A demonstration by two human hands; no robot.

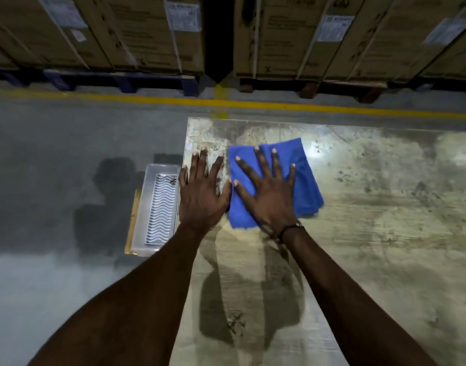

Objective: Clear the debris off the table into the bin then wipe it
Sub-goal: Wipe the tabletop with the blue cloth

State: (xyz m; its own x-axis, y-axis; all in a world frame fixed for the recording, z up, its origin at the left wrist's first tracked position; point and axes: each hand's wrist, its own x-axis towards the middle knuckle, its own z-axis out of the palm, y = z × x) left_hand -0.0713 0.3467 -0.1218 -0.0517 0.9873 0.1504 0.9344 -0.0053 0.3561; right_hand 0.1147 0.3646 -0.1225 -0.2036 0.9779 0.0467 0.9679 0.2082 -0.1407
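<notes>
A folded blue cloth (305,180) lies flat on the worn, stained table (371,233) near its far left corner. My right hand (268,191) presses on the cloth with fingers straight and spread. My left hand (202,191) lies flat on the bare table top beside the cloth, at the table's left edge, fingers straight. Below that edge, on the floor, stands a clear plastic bin (150,207) with a wavy-patterned bottom and a few small dark bits (172,182) at its far end. Dark specks dot the table to the right of the cloth.
A grey concrete floor (54,154) lies to the left, with a yellow line (253,104) running beyond the table. Behind the line stand strapped cardboard boxes (121,33) on pallets. A flat piece of cardboard lies under the bin.
</notes>
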